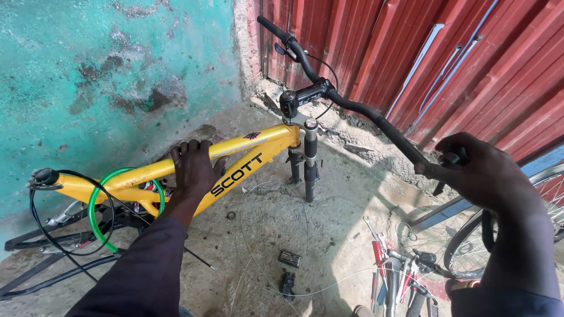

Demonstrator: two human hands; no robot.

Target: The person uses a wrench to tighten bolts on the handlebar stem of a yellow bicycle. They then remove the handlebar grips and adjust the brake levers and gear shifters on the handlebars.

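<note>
The left hand (pixel 194 167) lies open, palm down, fingers spread over the top tube of the yellow bike frame (pixel 247 154). The right hand (pixel 479 173) is curled tight around the near end of the black handlebar (pixel 352 105). Between the hands stands the fork (pixel 310 161); below them, loose cables (pixel 264 235) lie on the concrete ground (pixel 335 229).

Both arms wear long dark navy sleeves that end at the wrists. The left hand (pixel 194 167) and right hand (pixel 484 173) are bare, without gloves, rings or a watch, either side of the yellow bicycle frame (pixel 235 155).
</note>
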